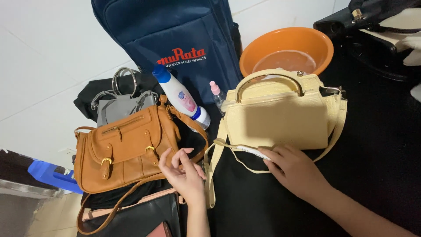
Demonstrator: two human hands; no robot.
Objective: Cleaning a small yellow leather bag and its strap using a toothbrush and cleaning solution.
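head view: the right hand (294,169) lies flat, fingers together, pressing a small white object (253,152) against the pale yellow handbag (280,116) just beyond it, long axis crosswise. left hand (184,172), fingers spread and empty, hovers beside the tan satchel (125,147).

I take the handbag with the rigid handle (280,116) as reference. The basin (287,48) sits directly behind it. The satchel (125,147) lies to its left, the lotion bottle (182,98) between them. My right hand (296,171) rests at its front edge; my left hand (184,173) touches the satchel.
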